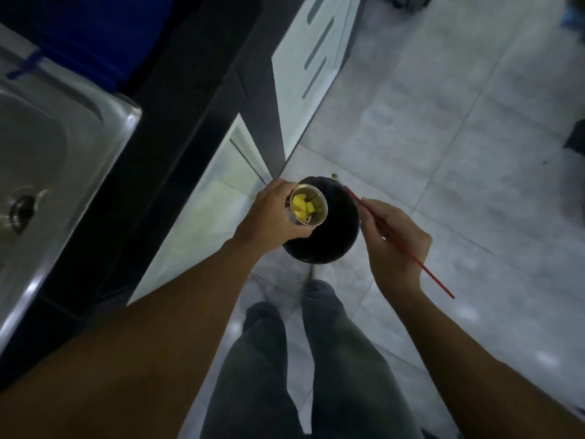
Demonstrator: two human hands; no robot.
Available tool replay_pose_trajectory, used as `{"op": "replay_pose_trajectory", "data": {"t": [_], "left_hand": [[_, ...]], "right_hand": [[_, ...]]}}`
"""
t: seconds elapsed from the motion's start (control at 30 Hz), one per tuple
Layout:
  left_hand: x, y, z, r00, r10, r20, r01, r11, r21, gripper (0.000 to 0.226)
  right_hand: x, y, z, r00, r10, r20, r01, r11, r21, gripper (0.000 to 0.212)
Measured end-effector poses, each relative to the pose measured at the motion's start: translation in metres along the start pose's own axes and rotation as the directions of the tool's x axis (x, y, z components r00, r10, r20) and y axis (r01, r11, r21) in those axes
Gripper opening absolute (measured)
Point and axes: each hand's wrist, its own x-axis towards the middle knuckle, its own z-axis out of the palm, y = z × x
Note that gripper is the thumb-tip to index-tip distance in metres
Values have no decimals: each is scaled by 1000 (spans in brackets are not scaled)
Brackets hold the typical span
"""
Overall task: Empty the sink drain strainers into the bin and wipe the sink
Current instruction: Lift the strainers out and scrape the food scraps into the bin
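The floor (443,153) is laid in large pale grey tiles with thin grout lines, glossy enough to throw back soft patches of light. A small dark speck (544,162) lies on one tile. Along the left runs a black countertop (177,106), with white cabinet fronts (300,74) below it, each with a long slot handle. Something deep blue (95,36) sits at the far end of the counter, too blurred to name. A dark shape (576,137) stands at the right edge. The light is dim and cool.
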Motion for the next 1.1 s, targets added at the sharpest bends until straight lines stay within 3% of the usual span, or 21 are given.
{"op": "replay_pose_trajectory", "data": {"t": [0.1, 0.23, 0.47, 0.77, 0.93, 1.1], "left_hand": [[11, -25, 18, 1000, -19, 22, 18, 999, 32, 77], [24, -50, 38, 997, -30, 76, 24, 997, 78, 82], [48, -71, 71, 977, -43, 209, 17, 992, 123, 85], [58, -91, 100, 974, -51, 223, 19, 989, 147, 83], [62, -97, 113, 959, -101, 264, 50, 980, 195, 85], [65, -101, 118, 960, -104, 258, 49, 976, 213, 82]], "right_hand": [[-13, 18, 12, 1000, 0, 20, 0, 1000, 10, 17], [-30, 43, 30, 982, -13, 189, 5, 999, 43, 17], [-24, 82, 60, 924, 118, 364, -165, 981, 102, 19], [-23, 123, 73, 908, 262, 326, -295, 954, 55, 20], [-26, 126, 79, 868, 278, 411, -379, 907, 186, 19], [-17, 132, 95, 823, 355, 443, -469, 865, 179, 17]]}}
